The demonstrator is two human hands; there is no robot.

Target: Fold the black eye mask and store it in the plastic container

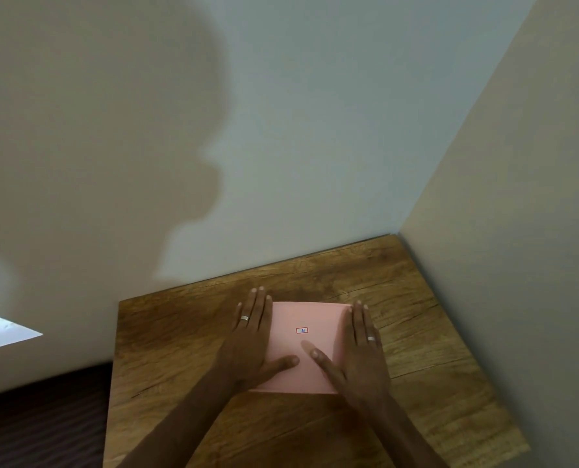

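A flat pink square object [303, 319] with a small red-framed label lies on the wooden table [180, 349]. My left hand [252, 339] rests flat on its left edge, fingers together and pointing away, thumb stretched onto the pink surface. My right hand [355, 352] lies flat on its right edge the same way, thumb pointing inward. Both hands wear a ring. No black eye mask and no plastic container are in view.
The table stands in a corner, with a pale wall [281, 130] behind it and another wall [517, 231] along its right side. A dark floor or surface [38, 427] lies to the left of the table. A shadow falls on the back wall.
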